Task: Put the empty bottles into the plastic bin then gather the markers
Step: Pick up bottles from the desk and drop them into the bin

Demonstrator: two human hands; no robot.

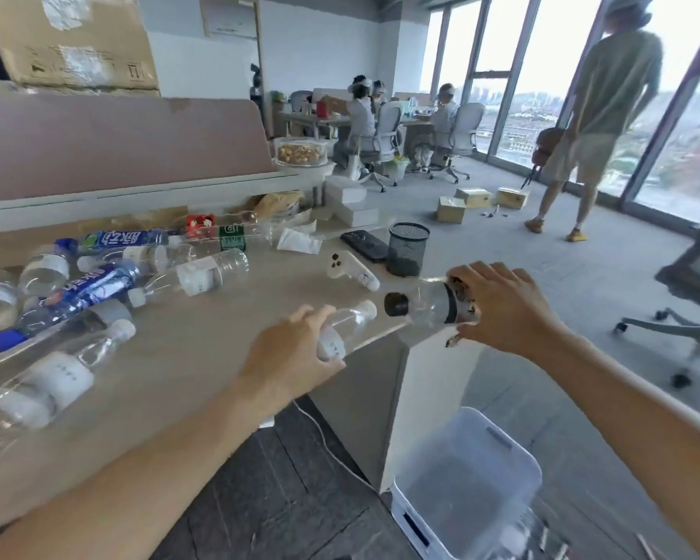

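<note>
Left hand (296, 349), centre of the frame: fingers wrapped around a clear bottle with a white cap (346, 325), held at the near edge of the desk (203, 357), cap pointing to the upper right.

Right hand (498, 309), right of centre: clamped on a clear bottle with a black cap (425, 307), held on its side beyond the desk corner, cap pointing left. The two hands are apart; the two caps lie near one another.

Plastic bin (498, 450), lower right: translucent white, on the floor beside the desk end, below the right hand. No bottle can be made out inside.

Bottles on the desk, left half of the frame, all lying down:
- blue-labelled bottle with a blue cap (73, 297), left middle;
- second blue-labelled bottle (118, 239), further back;
- green-labelled bottle (231, 236), upper centre;
- clear bottle with a white label (203, 274), centre left;
- large clear bottle (53, 377), lower left, blurred;
- several more clear bottles at the far left edge, count unclear.

Other items on the desk, right end:
- black mesh pen cup (407, 248), upright;
- black phone (364, 245), flat, just left of the cup;
- white handheld device with dark buttons (350, 270), in front of the phone;
- crumpled white wrapper (300, 241).

Markers: cannot be told apart in this view.
</note>
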